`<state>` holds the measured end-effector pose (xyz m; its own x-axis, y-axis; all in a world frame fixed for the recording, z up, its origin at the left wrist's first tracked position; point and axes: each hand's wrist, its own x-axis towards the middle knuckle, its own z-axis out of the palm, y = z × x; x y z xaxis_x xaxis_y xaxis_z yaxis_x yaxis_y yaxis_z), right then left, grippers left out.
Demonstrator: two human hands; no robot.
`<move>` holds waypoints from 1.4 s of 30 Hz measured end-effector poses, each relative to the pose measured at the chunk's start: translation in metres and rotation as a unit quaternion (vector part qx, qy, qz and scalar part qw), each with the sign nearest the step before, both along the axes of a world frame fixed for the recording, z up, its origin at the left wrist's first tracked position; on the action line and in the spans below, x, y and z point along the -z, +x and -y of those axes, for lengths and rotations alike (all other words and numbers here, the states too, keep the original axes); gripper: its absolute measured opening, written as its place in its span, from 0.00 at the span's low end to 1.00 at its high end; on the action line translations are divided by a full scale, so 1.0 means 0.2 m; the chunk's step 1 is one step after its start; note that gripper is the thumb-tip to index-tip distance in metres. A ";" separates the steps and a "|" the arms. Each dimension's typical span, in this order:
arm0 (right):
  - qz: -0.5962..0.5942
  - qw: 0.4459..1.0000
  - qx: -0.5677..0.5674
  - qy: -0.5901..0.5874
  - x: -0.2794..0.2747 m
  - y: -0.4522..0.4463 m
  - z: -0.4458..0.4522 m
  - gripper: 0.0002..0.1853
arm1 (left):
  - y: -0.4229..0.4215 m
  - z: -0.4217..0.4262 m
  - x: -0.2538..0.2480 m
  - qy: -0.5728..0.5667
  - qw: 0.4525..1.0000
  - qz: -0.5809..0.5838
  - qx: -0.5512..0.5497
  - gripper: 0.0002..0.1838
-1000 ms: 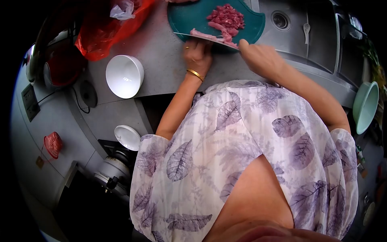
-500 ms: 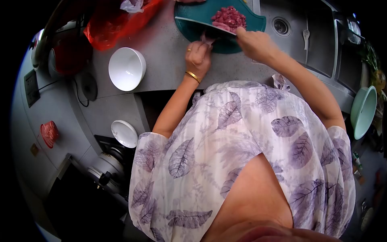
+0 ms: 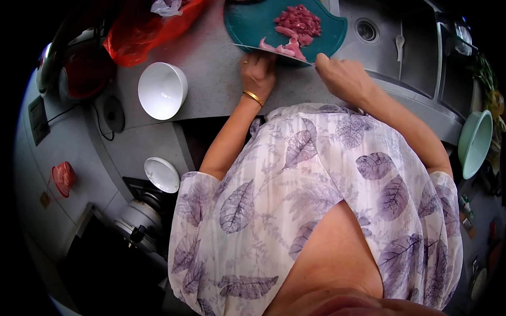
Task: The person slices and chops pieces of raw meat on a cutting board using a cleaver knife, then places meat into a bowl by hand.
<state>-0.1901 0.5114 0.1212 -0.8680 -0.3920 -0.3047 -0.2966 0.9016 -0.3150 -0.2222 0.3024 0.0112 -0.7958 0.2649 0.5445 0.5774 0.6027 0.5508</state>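
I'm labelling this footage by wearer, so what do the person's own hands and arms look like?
The left hand wears a gold-coloured ring and, at the wrist, a gold-coloured bangle. The right hand shows no jewellery. Both are gloveless. The short, pale sleeves carry purple-grey leaf prints.

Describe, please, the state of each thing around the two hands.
Knife: held, seen almost edge-on.
Right hand: closed around the knife's handle end.
Left hand: curled at the knife's near side; any grip hidden.
Raw meat: partly diced and heaped, strips beside the knife.
Cutting board: resting on the counter.
White bowl: upright, empty.
Red plastic bag: crumpled.
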 end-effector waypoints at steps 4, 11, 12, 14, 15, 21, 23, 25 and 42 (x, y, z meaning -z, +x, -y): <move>0.000 1.000 -0.002 -0.024 0.05 -0.03 0.07 0.06 | -0.01 -0.02 0.02 0.011 1.000 -0.018 -0.012 0.09; -0.076 0.987 -0.031 -0.136 0.20 -0.26 0.30 0.07 | 0.01 0.00 -0.02 -0.042 0.999 0.026 0.008 0.06; -0.084 0.988 -0.018 -0.132 0.19 -0.24 0.29 0.07 | 0.02 0.01 -0.02 -0.049 0.998 0.033 0.011 0.06; -0.100 0.988 -0.002 -0.119 0.18 -0.21 0.21 0.07 | 0.03 0.01 -0.01 -0.009 1.000 -0.001 0.008 0.05; -0.030 0.996 0.032 -0.072 0.14 -0.20 0.16 0.09 | 0.04 0.02 -0.01 0.010 1.000 -0.015 0.006 0.04; -0.033 0.999 0.019 -0.032 0.00 -0.16 -0.02 0.11 | 0.03 -0.01 -0.01 0.031 0.999 -0.009 -0.016 0.06; -0.032 0.999 0.022 -0.033 -0.02 -0.16 -0.01 0.11 | 0.00 -0.03 -0.02 0.051 0.998 -0.009 -0.023 0.06; -0.033 0.998 0.030 -0.042 -0.03 -0.16 -0.01 0.11 | -0.03 -0.05 -0.06 0.062 0.997 -0.025 -0.032 0.07; 0.010 1.000 0.008 -0.017 -0.04 -0.04 -0.01 0.10 | 0.03 -0.05 0.00 -0.019 0.999 -0.033 0.012 0.05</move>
